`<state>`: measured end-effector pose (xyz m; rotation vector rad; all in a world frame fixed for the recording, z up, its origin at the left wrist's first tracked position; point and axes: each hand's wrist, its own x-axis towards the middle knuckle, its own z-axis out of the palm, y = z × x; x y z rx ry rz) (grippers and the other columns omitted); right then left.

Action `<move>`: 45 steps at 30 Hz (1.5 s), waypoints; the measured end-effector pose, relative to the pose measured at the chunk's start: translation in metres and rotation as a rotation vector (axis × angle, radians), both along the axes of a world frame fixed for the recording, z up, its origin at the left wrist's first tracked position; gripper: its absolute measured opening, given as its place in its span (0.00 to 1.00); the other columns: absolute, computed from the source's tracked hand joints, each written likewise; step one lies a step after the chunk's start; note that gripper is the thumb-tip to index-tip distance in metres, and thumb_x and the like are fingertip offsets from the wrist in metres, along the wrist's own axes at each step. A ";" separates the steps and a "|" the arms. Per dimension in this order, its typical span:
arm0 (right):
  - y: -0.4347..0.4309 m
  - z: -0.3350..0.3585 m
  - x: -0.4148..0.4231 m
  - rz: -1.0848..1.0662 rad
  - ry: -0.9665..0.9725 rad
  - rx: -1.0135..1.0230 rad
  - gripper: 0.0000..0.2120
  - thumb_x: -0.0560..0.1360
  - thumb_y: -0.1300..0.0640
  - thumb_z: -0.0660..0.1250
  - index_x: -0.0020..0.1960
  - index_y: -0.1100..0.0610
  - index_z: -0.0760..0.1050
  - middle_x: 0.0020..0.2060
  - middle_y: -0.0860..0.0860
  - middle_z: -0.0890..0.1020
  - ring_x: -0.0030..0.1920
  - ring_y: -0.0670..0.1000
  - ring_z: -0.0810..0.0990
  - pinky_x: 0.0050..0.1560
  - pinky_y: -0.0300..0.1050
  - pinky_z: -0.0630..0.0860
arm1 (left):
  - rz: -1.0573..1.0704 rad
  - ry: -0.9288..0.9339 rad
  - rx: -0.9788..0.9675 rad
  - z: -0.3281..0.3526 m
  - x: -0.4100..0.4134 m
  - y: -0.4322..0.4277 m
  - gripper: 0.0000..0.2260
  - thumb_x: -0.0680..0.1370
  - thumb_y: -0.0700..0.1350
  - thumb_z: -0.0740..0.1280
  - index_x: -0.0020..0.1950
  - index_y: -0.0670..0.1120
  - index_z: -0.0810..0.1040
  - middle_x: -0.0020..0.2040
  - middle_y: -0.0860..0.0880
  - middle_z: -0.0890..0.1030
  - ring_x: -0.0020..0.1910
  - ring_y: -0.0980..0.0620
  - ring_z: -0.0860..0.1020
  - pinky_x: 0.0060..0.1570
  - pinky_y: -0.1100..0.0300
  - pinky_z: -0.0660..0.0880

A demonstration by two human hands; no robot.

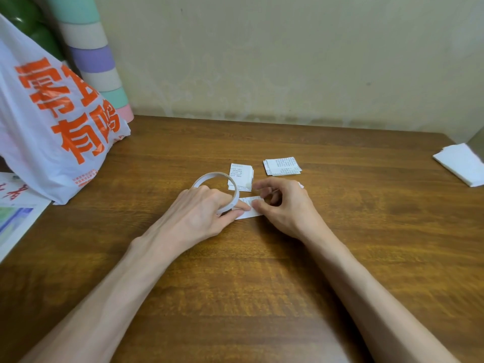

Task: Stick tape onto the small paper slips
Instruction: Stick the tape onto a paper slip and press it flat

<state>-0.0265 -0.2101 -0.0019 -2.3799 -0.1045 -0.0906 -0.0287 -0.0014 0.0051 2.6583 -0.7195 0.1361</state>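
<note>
A white tape roll (pixel 209 176) hangs around the fingers of my left hand (pixel 201 213), which holds it just above the wooden table (pixel 288 258). Between both hands lies a small printed paper slip (pixel 248 209), flat on the table. My left fingertips press its left end. My right hand (pixel 282 205) has its fingers curled and its thumb and forefinger pinch at the slip's top edge; whether tape is between them is hidden. Behind the hands sit two small stacks of printed slips, one stack (pixel 241 176) close and another stack (pixel 282 166) to the right.
A white plastic bag (pixel 49 121) with orange print stands at the left, with striped rolls (pixel 97 58) behind it against the wall. Printed sheets (pixel 13 221) lie at the left edge. Folded white paper (pixel 463 163) rests at the far right.
</note>
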 end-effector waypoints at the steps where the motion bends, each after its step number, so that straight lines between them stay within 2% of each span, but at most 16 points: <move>1: -0.001 0.000 0.001 -0.009 0.008 0.025 0.11 0.78 0.55 0.73 0.60 0.47 0.83 0.43 0.42 0.81 0.39 0.42 0.76 0.49 0.41 0.78 | 0.003 0.004 0.001 0.000 0.000 0.000 0.10 0.82 0.60 0.67 0.61 0.68 0.83 0.30 0.61 0.71 0.29 0.58 0.70 0.40 0.49 0.78; 5: -0.005 0.001 0.003 -0.042 0.045 0.189 0.10 0.78 0.58 0.73 0.58 0.51 0.83 0.40 0.44 0.84 0.33 0.40 0.75 0.43 0.35 0.73 | 0.021 0.025 -0.016 -0.001 0.001 0.000 0.10 0.81 0.59 0.67 0.61 0.68 0.83 0.32 0.61 0.75 0.30 0.58 0.71 0.43 0.49 0.79; 9: -0.002 0.000 0.000 -0.037 0.030 0.098 0.13 0.75 0.56 0.77 0.59 0.47 0.82 0.44 0.46 0.84 0.37 0.41 0.76 0.42 0.33 0.73 | 0.024 0.042 -0.075 -0.002 0.002 0.000 0.08 0.81 0.58 0.69 0.59 0.66 0.85 0.40 0.59 0.84 0.34 0.61 0.75 0.45 0.51 0.80; 12: -0.002 0.000 0.001 -0.043 0.014 0.154 0.14 0.75 0.57 0.77 0.59 0.47 0.83 0.43 0.46 0.83 0.35 0.41 0.76 0.42 0.31 0.73 | 0.061 0.045 -0.166 -0.003 0.001 -0.001 0.06 0.78 0.55 0.74 0.54 0.64 0.86 0.30 0.59 0.77 0.32 0.63 0.76 0.43 0.57 0.76; 16: -0.004 0.004 -0.004 -0.029 0.021 0.420 0.15 0.76 0.67 0.71 0.56 0.52 0.86 0.41 0.44 0.81 0.37 0.43 0.77 0.45 0.33 0.75 | 0.135 0.053 -0.343 -0.003 0.001 -0.003 0.04 0.74 0.51 0.79 0.45 0.58 0.85 0.23 0.56 0.71 0.26 0.56 0.71 0.39 0.59 0.74; 19: -0.005 0.012 -0.013 0.002 0.085 0.660 0.15 0.78 0.69 0.68 0.55 0.53 0.87 0.43 0.46 0.83 0.42 0.46 0.79 0.47 0.37 0.76 | 0.155 0.050 -0.454 0.000 0.000 -0.003 0.05 0.74 0.49 0.80 0.46 0.56 0.86 0.22 0.55 0.68 0.23 0.54 0.67 0.38 0.60 0.74; 21: -0.005 0.016 -0.016 0.026 0.125 0.750 0.13 0.79 0.68 0.69 0.56 0.54 0.87 0.43 0.46 0.83 0.42 0.44 0.80 0.47 0.36 0.76 | 0.156 0.044 -0.485 0.001 -0.001 -0.004 0.06 0.74 0.50 0.80 0.48 0.56 0.86 0.22 0.55 0.67 0.23 0.55 0.66 0.34 0.66 0.69; 22: -0.005 0.017 -0.017 0.030 0.137 0.759 0.13 0.79 0.67 0.70 0.57 0.54 0.87 0.43 0.46 0.83 0.40 0.41 0.79 0.45 0.33 0.74 | 0.161 0.039 -0.495 0.001 -0.001 -0.005 0.06 0.73 0.52 0.80 0.48 0.56 0.86 0.23 0.55 0.66 0.23 0.55 0.66 0.32 0.69 0.66; 24: -0.006 0.017 -0.018 0.034 0.155 0.772 0.13 0.78 0.67 0.71 0.58 0.54 0.86 0.45 0.47 0.84 0.37 0.38 0.78 0.44 0.31 0.74 | 0.196 0.033 -0.522 0.000 -0.001 -0.005 0.07 0.74 0.55 0.78 0.48 0.56 0.85 0.23 0.54 0.68 0.23 0.55 0.65 0.29 0.67 0.65; 27: -0.007 0.016 -0.016 0.027 0.141 0.743 0.15 0.77 0.69 0.73 0.58 0.53 0.86 0.47 0.48 0.85 0.40 0.41 0.81 0.44 0.34 0.77 | 0.257 0.034 -0.554 0.002 0.001 -0.002 0.07 0.76 0.55 0.76 0.49 0.54 0.86 0.23 0.54 0.69 0.23 0.55 0.66 0.27 0.67 0.65; 31: -0.004 0.009 -0.011 0.053 0.034 0.503 0.17 0.75 0.70 0.74 0.57 0.52 0.85 0.47 0.46 0.83 0.42 0.45 0.83 0.45 0.34 0.77 | 0.232 0.130 -0.382 0.007 0.001 0.002 0.14 0.70 0.58 0.80 0.52 0.57 0.84 0.21 0.57 0.69 0.24 0.57 0.69 0.33 0.61 0.68; 35: -0.001 0.004 -0.010 0.042 -0.010 0.417 0.18 0.75 0.70 0.72 0.58 0.52 0.84 0.49 0.46 0.83 0.42 0.45 0.84 0.49 0.37 0.81 | 0.257 0.212 -0.219 0.008 0.001 0.000 0.20 0.67 0.61 0.81 0.55 0.59 0.82 0.24 0.55 0.73 0.25 0.60 0.73 0.46 0.53 0.80; 38: -0.001 0.001 -0.010 0.027 -0.061 0.305 0.19 0.74 0.69 0.73 0.59 0.49 0.83 0.50 0.45 0.83 0.43 0.46 0.85 0.50 0.40 0.82 | 0.272 0.212 -0.185 0.008 0.002 -0.001 0.20 0.68 0.62 0.80 0.56 0.60 0.81 0.28 0.52 0.76 0.27 0.57 0.73 0.44 0.54 0.80; 41: -0.001 0.000 -0.011 0.015 -0.153 0.145 0.20 0.73 0.67 0.73 0.59 0.48 0.83 0.50 0.44 0.82 0.44 0.43 0.82 0.47 0.31 0.77 | 0.270 0.202 -0.194 0.009 0.001 -0.002 0.19 0.69 0.61 0.80 0.56 0.60 0.81 0.29 0.51 0.78 0.28 0.56 0.74 0.43 0.54 0.79; 43: 0.001 0.002 -0.011 0.002 -0.168 0.188 0.18 0.74 0.66 0.72 0.57 0.48 0.84 0.48 0.45 0.83 0.43 0.42 0.81 0.45 0.29 0.74 | 0.265 0.198 -0.215 0.009 0.001 -0.002 0.18 0.69 0.61 0.80 0.56 0.59 0.81 0.29 0.52 0.77 0.28 0.56 0.74 0.42 0.56 0.79; 45: 0.003 0.009 -0.014 0.005 -0.043 0.440 0.15 0.76 0.67 0.70 0.55 0.50 0.86 0.46 0.43 0.84 0.40 0.40 0.79 0.45 0.33 0.73 | 0.260 0.182 -0.311 0.008 0.000 -0.002 0.15 0.70 0.59 0.79 0.54 0.58 0.82 0.28 0.53 0.75 0.26 0.56 0.70 0.37 0.61 0.75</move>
